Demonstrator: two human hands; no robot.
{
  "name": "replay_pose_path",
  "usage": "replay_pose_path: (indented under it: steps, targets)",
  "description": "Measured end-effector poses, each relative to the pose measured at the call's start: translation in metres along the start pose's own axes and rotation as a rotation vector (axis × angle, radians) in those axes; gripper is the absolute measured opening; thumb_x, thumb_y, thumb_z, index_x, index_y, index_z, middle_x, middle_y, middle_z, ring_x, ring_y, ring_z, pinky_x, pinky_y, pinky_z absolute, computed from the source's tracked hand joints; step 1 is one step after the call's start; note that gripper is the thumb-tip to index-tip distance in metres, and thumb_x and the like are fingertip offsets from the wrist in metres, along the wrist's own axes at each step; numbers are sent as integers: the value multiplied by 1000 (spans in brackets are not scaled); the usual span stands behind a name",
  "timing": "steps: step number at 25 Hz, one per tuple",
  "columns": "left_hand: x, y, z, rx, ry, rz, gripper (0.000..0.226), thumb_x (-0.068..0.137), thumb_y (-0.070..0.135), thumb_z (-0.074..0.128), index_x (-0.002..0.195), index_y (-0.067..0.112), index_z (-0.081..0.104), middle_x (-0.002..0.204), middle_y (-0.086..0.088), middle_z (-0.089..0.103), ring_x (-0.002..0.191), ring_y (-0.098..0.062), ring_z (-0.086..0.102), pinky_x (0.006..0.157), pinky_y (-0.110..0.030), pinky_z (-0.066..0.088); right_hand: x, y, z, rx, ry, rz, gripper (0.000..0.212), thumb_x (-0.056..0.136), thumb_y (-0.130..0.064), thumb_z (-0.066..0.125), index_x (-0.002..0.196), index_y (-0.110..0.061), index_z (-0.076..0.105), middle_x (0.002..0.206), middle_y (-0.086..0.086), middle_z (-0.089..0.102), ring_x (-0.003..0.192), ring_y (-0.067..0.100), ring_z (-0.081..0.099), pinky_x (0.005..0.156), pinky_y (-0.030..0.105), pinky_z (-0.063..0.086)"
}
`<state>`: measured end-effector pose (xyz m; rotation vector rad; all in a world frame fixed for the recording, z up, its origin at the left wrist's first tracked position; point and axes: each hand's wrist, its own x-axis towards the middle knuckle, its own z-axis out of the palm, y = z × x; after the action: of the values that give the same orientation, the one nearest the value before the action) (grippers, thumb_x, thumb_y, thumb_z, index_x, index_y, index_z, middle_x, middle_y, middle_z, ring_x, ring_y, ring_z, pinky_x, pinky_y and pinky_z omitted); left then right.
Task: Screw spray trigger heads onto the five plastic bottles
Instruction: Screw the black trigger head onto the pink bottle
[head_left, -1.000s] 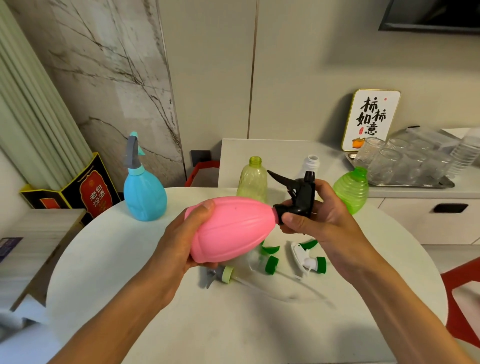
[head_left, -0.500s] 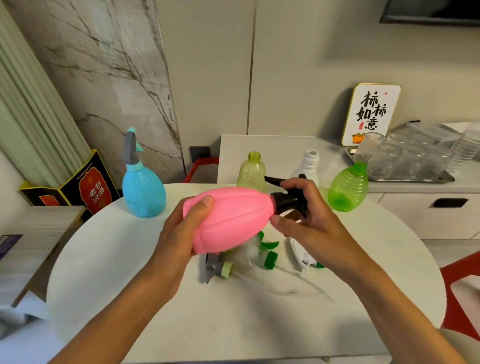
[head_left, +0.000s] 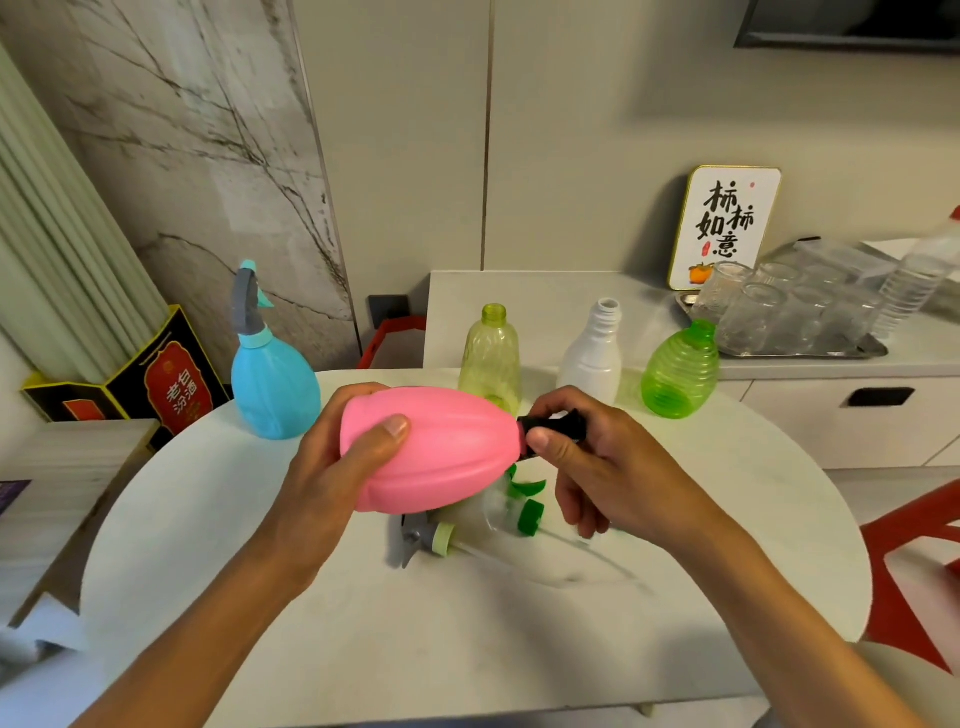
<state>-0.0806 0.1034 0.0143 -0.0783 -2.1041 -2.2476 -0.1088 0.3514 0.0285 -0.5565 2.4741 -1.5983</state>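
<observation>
My left hand (head_left: 337, 467) grips a pink bottle (head_left: 441, 447) lying sideways above the table. My right hand (head_left: 597, 467) curls round the black trigger head (head_left: 553, 428) at the bottle's neck; most of the head is hidden by my fingers. A blue bottle (head_left: 272, 387) with a grey trigger head stands at the back left. A yellow-green bottle (head_left: 491, 353), a white bottle (head_left: 592, 358) and a round green bottle (head_left: 678, 374) stand open-necked at the back. Loose trigger heads lie under my hands: a grey one with a pale collar (head_left: 428, 535) and green-collared ones (head_left: 530, 514).
The round white table (head_left: 467, 649) carries everything. Behind it a grey counter (head_left: 561, 291) holds a metal tray of clear glasses (head_left: 779, 317) and a framed sign (head_left: 724, 226). A red chair (head_left: 914, 566) stands at the right. A black and red box (head_left: 171, 384) stands at the left.
My right hand has turned over the black trigger head, which now points away and is mostly covered. The pink bottle stays sideways in my left hand.
</observation>
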Motion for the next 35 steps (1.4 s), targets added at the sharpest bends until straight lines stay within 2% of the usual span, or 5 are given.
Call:
replay_pose_path:
  steps: [7, 10, 15, 20, 35]
  targets:
    - [6, -6, 1, -23, 16, -106, 19, 72, 55, 63, 88, 65, 63, 91, 28, 67, 102, -17, 62, 64, -26, 59, -12, -8, -2, -777, 59, 199, 75, 78, -82, 37, 136, -36, 36, 91, -8, 69, 69, 15, 65, 53, 28, 39]
    - [10, -6, 1, -51, -1, -148, 15, 75, 52, 60, 86, 61, 66, 90, 23, 71, 98, -17, 67, 63, -29, 59, -13, -8, -1, -1121, 332, -14, 72, 73, -85, 31, 110, -29, 58, 72, -5, 58, 61, 22, 55, 46, 25, 27]
    - [13, 0, -4, -86, -30, -161, 15, 77, 49, 60, 83, 59, 69, 87, 20, 73, 90, -6, 71, 58, -30, 59, -3, 2, -14, -674, 189, -416, 36, 83, -37, 76, 115, -21, 71, 111, 1, 63, 100, 26, 57, 82, 46, 47]
    - [12, 0, -6, -86, -38, -156, 15, 78, 49, 59, 84, 57, 70, 91, 16, 74, 93, -12, 71, 59, -31, 59, -1, 8, -2, -180, 12, -388, 35, 87, -9, 74, 115, -23, 58, 106, -3, 60, 98, 20, 64, 87, 26, 52]
    - [5, 1, -9, -15, -59, -18, 28, 61, 60, 64, 88, 64, 64, 90, 28, 69, 92, 1, 67, 64, -24, 58, -2, -2, 2, 215, -25, -99, 23, 96, -10, 61, 115, -21, 56, 95, 3, 57, 70, 13, 60, 66, 33, 52]
